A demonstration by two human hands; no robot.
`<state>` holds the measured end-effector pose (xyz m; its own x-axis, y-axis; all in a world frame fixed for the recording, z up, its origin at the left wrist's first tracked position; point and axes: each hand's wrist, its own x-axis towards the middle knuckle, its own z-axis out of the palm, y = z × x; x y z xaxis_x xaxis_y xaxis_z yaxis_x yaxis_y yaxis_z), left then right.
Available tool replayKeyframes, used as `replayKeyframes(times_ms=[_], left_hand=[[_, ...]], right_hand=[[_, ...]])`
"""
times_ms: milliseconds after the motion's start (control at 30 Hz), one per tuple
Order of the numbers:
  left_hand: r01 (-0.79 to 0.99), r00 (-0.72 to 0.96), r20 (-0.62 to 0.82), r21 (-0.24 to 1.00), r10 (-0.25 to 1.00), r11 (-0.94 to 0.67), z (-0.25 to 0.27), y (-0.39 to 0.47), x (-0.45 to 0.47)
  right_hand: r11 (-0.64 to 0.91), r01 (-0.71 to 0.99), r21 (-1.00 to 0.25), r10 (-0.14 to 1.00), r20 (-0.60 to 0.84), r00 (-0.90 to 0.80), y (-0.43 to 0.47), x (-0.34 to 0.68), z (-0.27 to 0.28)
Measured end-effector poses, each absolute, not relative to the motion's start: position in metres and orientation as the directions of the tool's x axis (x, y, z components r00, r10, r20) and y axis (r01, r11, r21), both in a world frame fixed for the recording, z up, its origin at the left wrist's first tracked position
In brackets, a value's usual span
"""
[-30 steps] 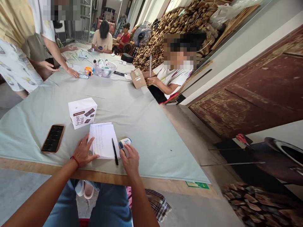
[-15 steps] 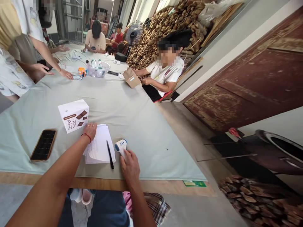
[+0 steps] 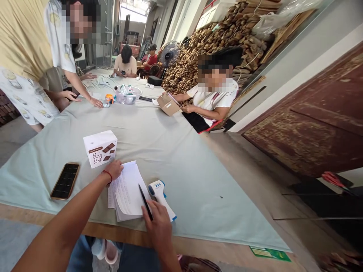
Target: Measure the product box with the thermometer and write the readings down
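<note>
A long tabletop (image 3: 159, 143) covered in pale green cloth runs away from the person, with bare wood showing along its near edge. At its far end other people sit and stand around a clear plastic bowl (image 3: 128, 96) of small bottles, and one seated person holds a brown cardboard box (image 3: 168, 104). Nearer, a white carton printed with brown squares (image 3: 100, 147) stands upright on the cloth, well apart from that group. Just in front of it lies a stack of handwritten white paper sheets (image 3: 127, 192), slightly fanned. The left hand (image 3: 114, 168), a red cord at its wrist, rests flat and open on the stack's far corner, gripping nothing. A dark smartphone in a brown case (image 3: 65, 180) lies face up to the left. The right hand (image 3: 159, 223) lies loosely open on the handle of a white and blue infrared thermometer (image 3: 160, 192), fingertips touching a black pen (image 3: 145, 196) on the paper's right edge
</note>
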<state>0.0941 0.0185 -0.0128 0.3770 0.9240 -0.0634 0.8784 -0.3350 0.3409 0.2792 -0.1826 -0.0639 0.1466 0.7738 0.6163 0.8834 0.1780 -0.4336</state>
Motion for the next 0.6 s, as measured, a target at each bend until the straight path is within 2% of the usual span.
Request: replayKeyframes(times_ms=[67, 300, 467, 600], left_hand=[[0.881, 0.351, -0.1, 0.373, 0.931, -0.292, -0.011, 0.016, 0.089], [0.858, 0.306, -0.154, 0.472, 0.939, -0.202, -0.011, 0.007, 0.077], [0.825, 0.369, -0.202, 0.521, 0.907, -0.22, -0.011, 0.009, 0.068], [0.817, 0.4, -0.184, 0.516, 0.898, -0.258, -0.011, 0.013, 0.073]], right_hand=[[0.15, 0.888, -0.434, 0.817, 0.561, 0.136, -0.184, 0.268, -0.069], [0.107, 0.864, -0.491, 0.85, 0.496, 0.176, -0.184, 0.261, -0.087], [0.028, 0.744, -0.667, 0.869, 0.384, 0.311, -0.189, 0.265, -0.083], [0.039, 0.635, -0.771, 0.834, 0.375, 0.404, -0.188, 0.266, -0.074]])
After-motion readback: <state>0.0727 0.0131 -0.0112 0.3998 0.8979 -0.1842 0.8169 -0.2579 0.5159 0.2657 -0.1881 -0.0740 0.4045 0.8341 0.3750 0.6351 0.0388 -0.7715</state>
